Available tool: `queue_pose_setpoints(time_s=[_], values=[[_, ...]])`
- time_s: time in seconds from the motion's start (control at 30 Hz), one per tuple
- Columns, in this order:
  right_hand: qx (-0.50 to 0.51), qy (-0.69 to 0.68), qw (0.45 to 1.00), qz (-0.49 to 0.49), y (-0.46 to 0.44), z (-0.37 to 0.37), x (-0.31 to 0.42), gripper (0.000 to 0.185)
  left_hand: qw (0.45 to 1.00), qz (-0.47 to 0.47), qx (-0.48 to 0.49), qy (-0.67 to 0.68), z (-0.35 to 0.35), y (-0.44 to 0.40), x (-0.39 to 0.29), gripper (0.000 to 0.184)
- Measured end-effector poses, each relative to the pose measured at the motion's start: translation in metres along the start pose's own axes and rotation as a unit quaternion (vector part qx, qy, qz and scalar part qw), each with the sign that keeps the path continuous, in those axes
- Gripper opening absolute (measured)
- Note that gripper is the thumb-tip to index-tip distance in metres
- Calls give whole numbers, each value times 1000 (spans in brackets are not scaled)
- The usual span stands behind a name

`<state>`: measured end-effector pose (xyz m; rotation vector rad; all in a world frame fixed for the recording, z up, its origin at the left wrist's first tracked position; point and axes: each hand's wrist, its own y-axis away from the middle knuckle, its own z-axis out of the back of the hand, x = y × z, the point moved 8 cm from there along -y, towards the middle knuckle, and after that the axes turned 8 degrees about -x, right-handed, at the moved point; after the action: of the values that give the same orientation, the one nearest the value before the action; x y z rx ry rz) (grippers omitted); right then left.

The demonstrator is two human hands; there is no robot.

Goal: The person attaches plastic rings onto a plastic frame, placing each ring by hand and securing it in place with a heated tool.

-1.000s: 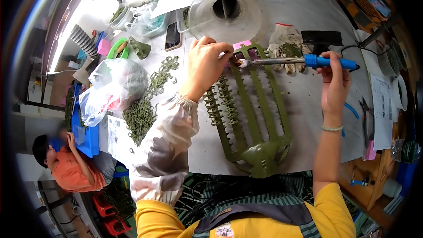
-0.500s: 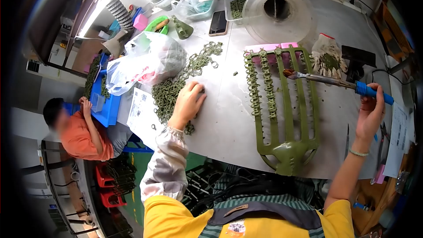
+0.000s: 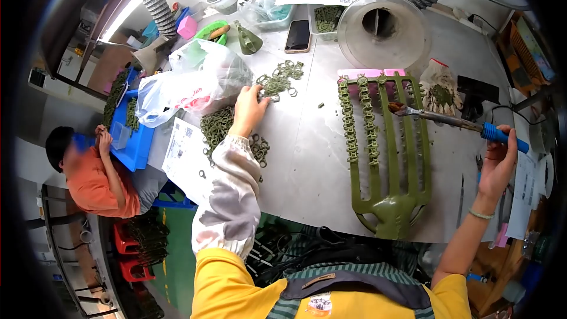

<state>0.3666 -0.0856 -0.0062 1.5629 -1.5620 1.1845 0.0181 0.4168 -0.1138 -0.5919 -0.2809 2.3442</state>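
The left hand (image 3: 248, 112), arm stretched far and palm down, sits half open with bent fingers at the green rings (image 3: 215, 124) on the left, though whether it grips one I cannot tell. The right hand (image 3: 499, 165), raised at right, curls closed around the blue-handled brush (image 3: 449, 120), pointing left across the green rack (image 3: 393, 210). Farther left, red lettering on the plastic bag (image 3: 195, 77) and print on the paper sheet (image 3: 184, 149) are illegible.

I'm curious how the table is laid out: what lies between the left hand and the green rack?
In the head view, mostly bare gray tabletop with one small green bit separates the left hand from the green rack.
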Motion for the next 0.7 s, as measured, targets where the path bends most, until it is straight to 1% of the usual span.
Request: queue_pose_setpoints(time_s=[0.07, 0.1, 0.2, 0.27, 0.33, 0.37, 0.47, 0.53, 0.57, 0.6, 0.67, 0.7], values=[[2, -4, 1000, -3, 1, -2, 0, 26, 993, 13, 89, 72, 0, 9, -25, 37], [0, -6, 1000, -4, 3, -5, 1, 26, 989, -20, 128, 77, 9, 18, -47, 34], [11, -4, 1000, -6, 3, -3, 0, 27, 977, 27, 134, 166, 21, 27, -47, 30], [15, -4, 1000, -6, 3, -4, -1, 27, 991, 35, 26, 130, 35, 25, -24, 23], [5, -2, 1000, -6, 5, -3, -2, 27, 988, 86, 35, 122, 35, 26, -15, 17], [6, 0, 1000, -8, 7, -4, -2, 27, 985, 96, 49, 135, 32, 28, -16, 16], [6, 3, 1000, -5, 9, -4, 3, 26, 972, 129, 101, 168, 26, 31, -46, 19], [8, 0, 1000, -6, 10, -2, 3, 25, 993, 18, 45, 104, 17, 26, -61, 22], [11, 1, 1000, -6, 10, -2, 3, 25, 992, -11, 58, 110, 10, 25, -67, 26], [12, 3, 1000, -5, 10, -2, 4, 25, 992, -93, 58, 60, 11, 25, -82, 29], [11, 5, 1000, -2, 10, 1, 7, 26, 988, -108, 111, -14, 0, 27, -92, 28], [10, 3, 1000, -3, 10, 2, 7, 26, 987, -137, 73, -27, -2, 28, -95, 27]])
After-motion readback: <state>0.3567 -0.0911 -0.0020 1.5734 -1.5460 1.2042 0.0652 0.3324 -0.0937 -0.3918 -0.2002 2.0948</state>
